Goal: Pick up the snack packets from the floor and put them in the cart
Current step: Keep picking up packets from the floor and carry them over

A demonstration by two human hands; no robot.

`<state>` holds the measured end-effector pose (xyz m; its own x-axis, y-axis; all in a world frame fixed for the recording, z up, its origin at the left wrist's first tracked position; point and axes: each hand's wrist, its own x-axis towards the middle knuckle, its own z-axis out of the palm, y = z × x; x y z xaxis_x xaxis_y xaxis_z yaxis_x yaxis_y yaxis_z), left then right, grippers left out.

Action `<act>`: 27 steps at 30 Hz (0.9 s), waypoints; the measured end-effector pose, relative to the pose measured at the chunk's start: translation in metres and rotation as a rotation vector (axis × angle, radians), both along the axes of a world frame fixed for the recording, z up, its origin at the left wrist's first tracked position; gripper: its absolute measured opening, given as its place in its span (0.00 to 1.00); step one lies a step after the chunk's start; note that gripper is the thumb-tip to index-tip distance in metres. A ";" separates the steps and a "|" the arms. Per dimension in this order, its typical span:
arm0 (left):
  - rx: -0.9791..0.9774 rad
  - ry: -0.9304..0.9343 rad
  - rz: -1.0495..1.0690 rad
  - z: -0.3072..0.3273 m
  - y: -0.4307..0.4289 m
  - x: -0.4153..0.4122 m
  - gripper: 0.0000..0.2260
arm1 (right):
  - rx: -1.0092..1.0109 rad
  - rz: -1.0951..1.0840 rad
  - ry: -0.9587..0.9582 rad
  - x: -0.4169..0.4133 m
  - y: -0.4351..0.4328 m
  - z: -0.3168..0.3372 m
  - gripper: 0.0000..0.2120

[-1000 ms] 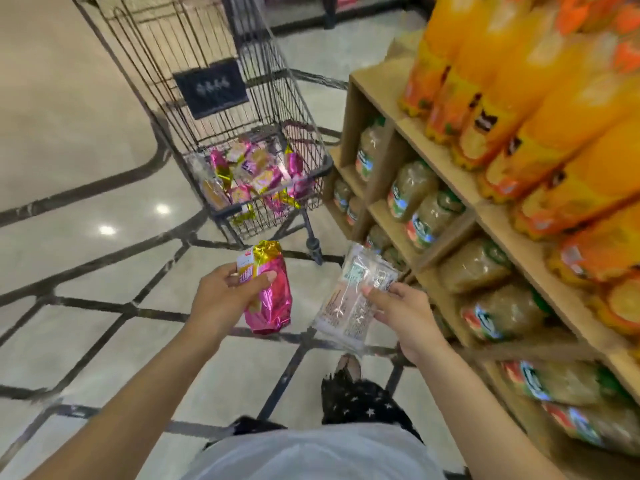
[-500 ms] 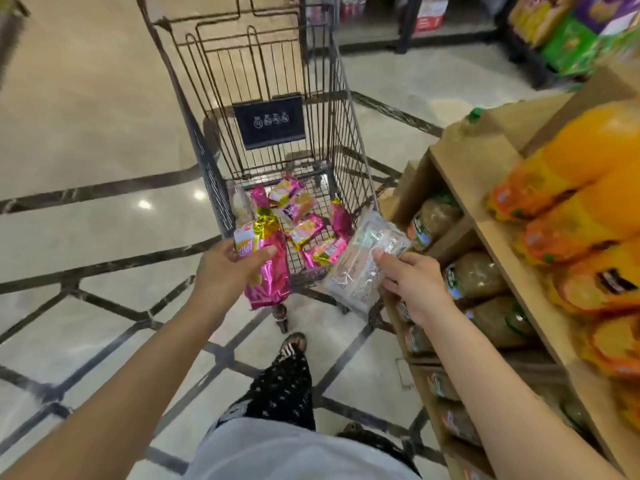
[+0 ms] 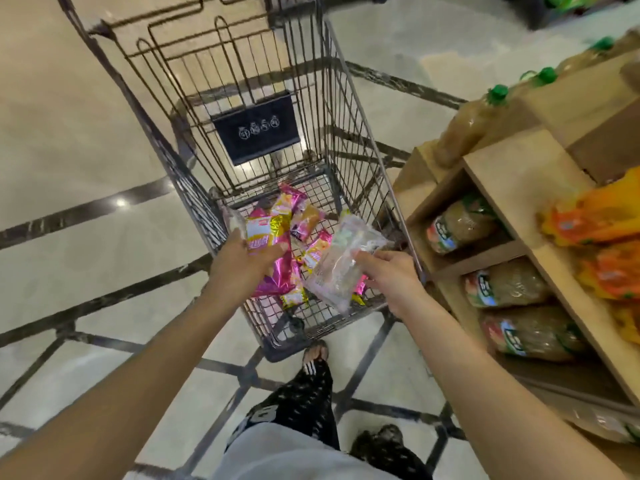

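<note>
Viewpoint: head-worn, wide-angle.
Facing: forward, steeply down into the cart (image 3: pixel 256 129).
Nearness: close, both forearms (image 3: pixel 138 393) filling the lower frame.

Wooden shelf (image 3: pixel 519 181) of brownish bottles (image 3: pixel 460 225) and orange bottles (image 3: pixel 602 220) on a pale floor (image 3: pixel 69 140) with dark stripes

Dark metal wire cart (image 3: pixel 332 116); glossy pink foil packet (image 3: pixel 277 268); clear crinkly plastic packet (image 3: pixel 339 268); polished stone floor (image 3: pixel 69 133); matt wooden shelf (image 3: pixel 519 168).
</note>
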<state>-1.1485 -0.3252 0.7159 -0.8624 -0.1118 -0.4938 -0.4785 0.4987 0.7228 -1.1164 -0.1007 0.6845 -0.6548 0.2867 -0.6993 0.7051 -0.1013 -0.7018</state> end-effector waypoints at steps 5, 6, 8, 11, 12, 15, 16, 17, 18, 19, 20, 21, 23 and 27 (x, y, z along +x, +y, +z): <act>-0.147 0.006 -0.257 -0.004 0.023 -0.012 0.27 | 0.272 0.032 -0.096 0.022 0.020 -0.012 0.16; -0.185 0.028 -0.335 -0.002 0.033 -0.009 0.24 | 0.329 0.036 -0.117 0.035 0.029 -0.010 0.17; -0.287 0.086 -0.537 -0.003 0.053 0.000 0.27 | 0.460 0.085 -0.154 0.067 0.049 -0.006 0.16; -0.438 0.203 -0.927 -0.010 0.091 0.022 0.29 | 0.649 0.185 -0.261 0.132 0.079 0.002 0.24; -0.498 0.253 -1.067 -0.009 0.107 0.033 0.29 | 0.720 0.233 -0.327 0.155 0.085 0.008 0.27; -0.624 0.398 -1.434 -0.006 0.153 0.071 0.31 | 0.792 0.227 -0.517 0.229 0.100 0.016 0.33; -0.620 0.425 -1.526 -0.005 0.168 0.086 0.31 | 0.783 0.171 -0.560 0.255 0.103 0.016 0.34; -0.605 0.449 -1.606 -0.004 0.181 0.103 0.32 | 0.775 0.108 -0.581 0.282 0.103 0.015 0.35; -0.596 0.479 -1.682 -0.003 0.195 0.120 0.32 | 0.771 0.044 -0.592 0.310 0.102 0.015 0.34; -0.598 0.511 -1.744 -0.002 0.207 0.139 0.32 | 0.765 -0.009 -0.605 0.338 0.099 0.015 0.33; -0.607 0.551 -1.806 -0.001 0.219 0.160 0.32 | 0.763 -0.054 -0.618 0.367 0.094 0.017 0.31; -0.617 0.592 -1.857 0.001 0.230 0.181 0.32 | 0.765 -0.091 -0.636 0.395 0.088 0.018 0.29; -0.614 0.648 -1.944 0.004 0.247 0.229 0.31 | 0.755 -0.165 -0.679 0.453 0.072 0.021 0.28; -0.581 0.747 -2.120 0.003 0.266 0.335 0.33 | 0.697 -0.385 -0.730 0.567 0.034 0.019 0.27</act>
<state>-0.8134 -0.0588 0.7194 0.1318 0.9029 -0.4091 0.9893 -0.0939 0.1116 -0.5495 -0.0671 0.7035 0.0730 0.8702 -0.4872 0.9827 -0.1462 -0.1139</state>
